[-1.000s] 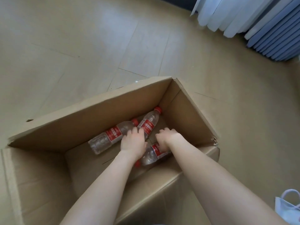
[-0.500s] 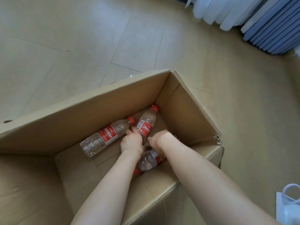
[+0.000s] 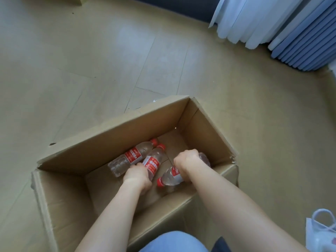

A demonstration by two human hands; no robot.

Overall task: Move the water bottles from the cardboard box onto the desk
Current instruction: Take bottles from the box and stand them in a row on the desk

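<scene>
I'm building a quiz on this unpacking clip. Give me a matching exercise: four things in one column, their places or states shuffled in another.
1. left hand
2. right hand
3. leftmost bottle
4. white bag

A. on the floor outside the cardboard box
B. grips the middle bottle
C. lies nearest the box's far wall
D. grips the rightmost bottle

Pairs: 1-B, 2-D, 3-C, 4-A

Worn on the head, aimed forward and steeply down through a wide-angle lens. Hangs close above the open cardboard box (image 3: 112,142), kept low and centre in frame. Takes in both arms (image 3: 112,215), entering from the bottom edge. Reaches beyond to the floor (image 3: 91,60) and, at the top right corner, to the curtains (image 3: 245,19). One view only.
</scene>
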